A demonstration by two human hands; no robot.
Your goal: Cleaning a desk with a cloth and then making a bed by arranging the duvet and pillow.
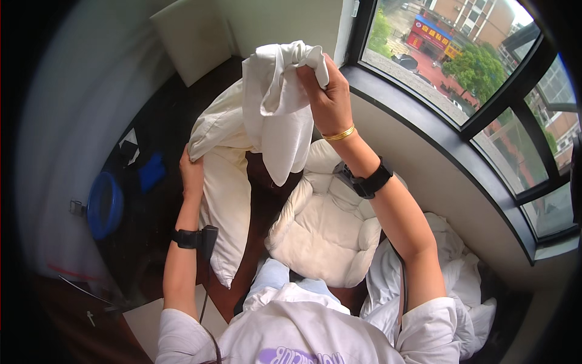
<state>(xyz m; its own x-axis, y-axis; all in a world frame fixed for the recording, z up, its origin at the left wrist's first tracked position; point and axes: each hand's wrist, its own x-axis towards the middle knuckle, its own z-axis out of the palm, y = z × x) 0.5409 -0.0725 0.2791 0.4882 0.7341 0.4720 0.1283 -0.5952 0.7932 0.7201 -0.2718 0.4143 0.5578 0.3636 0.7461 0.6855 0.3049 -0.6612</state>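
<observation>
A limp cream pillow hangs bent in the air before me, its lower corner pointing down at the floor. My left hand grips it by a fold at the left side, the fingertips hidden behind the fabric. Higher up, my right hand pinches the gathered rim of a white cloth cover, likely a pillowcase. The cover drapes over the pillow's upper right part. Whether the pillow lies inside it there cannot be seen.
Below stands a cream padded seat. White bedding is heaped at the right beside the wall. A window with dark frames spans the upper right. At left are a blue basin, a blue item and a pale panel.
</observation>
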